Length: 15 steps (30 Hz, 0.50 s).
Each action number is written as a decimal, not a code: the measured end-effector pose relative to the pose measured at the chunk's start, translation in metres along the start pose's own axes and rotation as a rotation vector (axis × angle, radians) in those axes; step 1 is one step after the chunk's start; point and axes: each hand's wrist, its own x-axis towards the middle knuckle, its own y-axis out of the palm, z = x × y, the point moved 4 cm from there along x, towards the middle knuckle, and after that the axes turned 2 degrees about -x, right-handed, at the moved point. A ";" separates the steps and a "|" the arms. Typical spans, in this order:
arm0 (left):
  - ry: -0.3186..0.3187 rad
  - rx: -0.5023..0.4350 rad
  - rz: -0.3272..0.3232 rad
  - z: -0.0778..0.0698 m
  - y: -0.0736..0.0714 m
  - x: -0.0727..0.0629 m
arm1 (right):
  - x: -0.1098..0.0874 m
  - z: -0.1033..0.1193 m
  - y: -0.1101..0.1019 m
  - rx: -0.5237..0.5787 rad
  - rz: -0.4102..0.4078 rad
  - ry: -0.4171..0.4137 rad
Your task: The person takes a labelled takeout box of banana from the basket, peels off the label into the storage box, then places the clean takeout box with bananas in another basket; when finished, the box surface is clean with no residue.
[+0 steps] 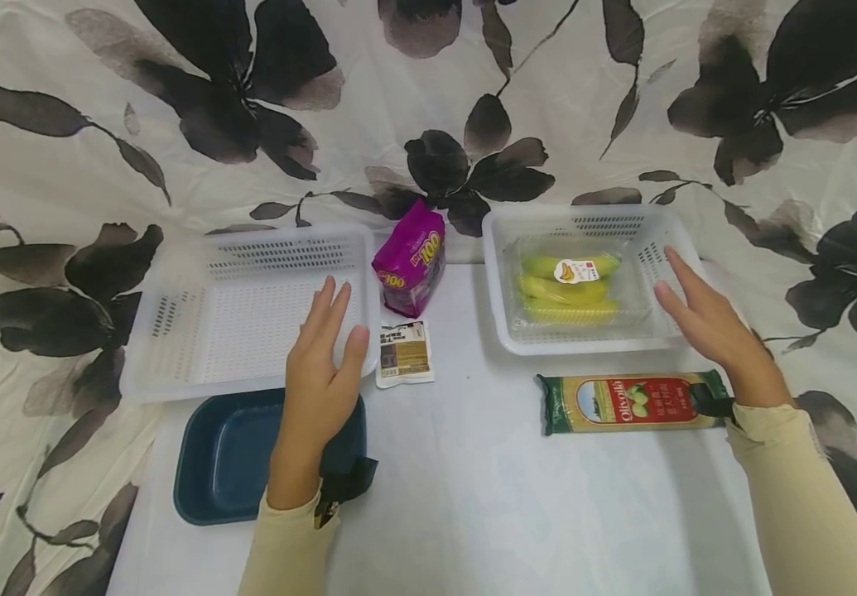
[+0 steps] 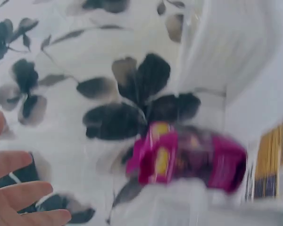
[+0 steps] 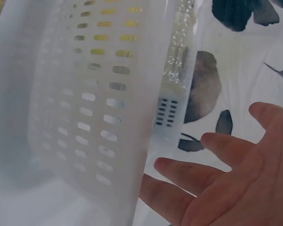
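My left hand (image 1: 320,381) hangs with straight fingers over the near right corner of the left white basket (image 1: 242,323), overlapping the dark blue dish (image 1: 223,463) in the head view. It holds nothing. A purple bag (image 1: 411,263) stands right of that basket, with a small flat sachet (image 1: 406,354) lying in front. My right hand (image 1: 711,323) is spread, its fingertips by the right rim of the other white basket (image 1: 580,344). Bananas in a clear tray (image 1: 565,290) lie inside. The right wrist view shows empty fingers (image 3: 193,176) beside the slotted basket wall (image 3: 61,108).
A long pasta packet (image 1: 629,401) with a red label and green ends lies in front of the right basket, near my right wrist. A white cloth (image 1: 473,497) covers the table. Behind it hangs a floral sheet (image 1: 368,124).
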 end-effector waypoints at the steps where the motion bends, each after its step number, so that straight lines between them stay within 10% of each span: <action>1: 0.010 -0.016 0.002 -0.004 0.005 0.002 | 0.003 0.000 0.001 -0.001 0.021 0.018; 15: -0.006 -0.248 0.163 -0.033 0.090 0.037 | 0.028 -0.009 0.011 0.085 0.159 0.135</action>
